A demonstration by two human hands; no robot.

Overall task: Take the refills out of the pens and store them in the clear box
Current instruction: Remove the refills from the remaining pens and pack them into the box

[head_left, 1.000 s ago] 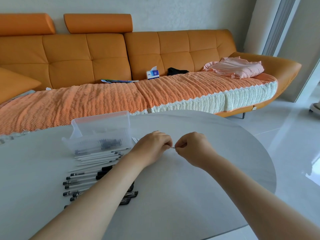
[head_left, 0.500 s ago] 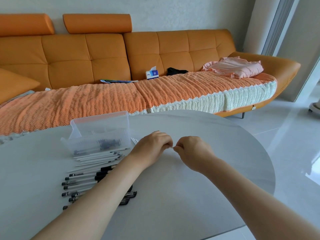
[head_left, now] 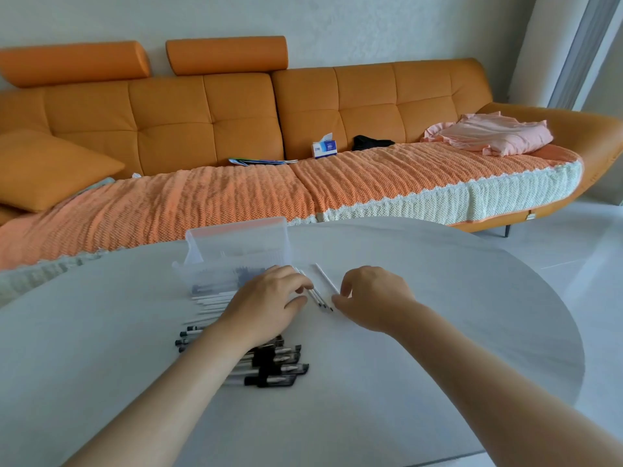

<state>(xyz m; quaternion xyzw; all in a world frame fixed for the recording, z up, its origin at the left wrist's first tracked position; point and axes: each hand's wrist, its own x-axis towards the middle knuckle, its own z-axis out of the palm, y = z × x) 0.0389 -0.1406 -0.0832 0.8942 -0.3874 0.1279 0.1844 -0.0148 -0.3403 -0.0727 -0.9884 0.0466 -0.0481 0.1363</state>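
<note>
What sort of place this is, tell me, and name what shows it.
Most likely a home living room. A long orange sofa with a knitted cover fills the background, a tissue box and a folded pink cloth lie on it, and a round grey table stands in front.

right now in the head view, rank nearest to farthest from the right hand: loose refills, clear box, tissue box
1. loose refills, just left of the right hand
2. clear box, farther left on the table
3. tissue box, back on the sofa

One clear box (head_left: 215,269), two hands (head_left: 266,306) (head_left: 372,298)
</note>
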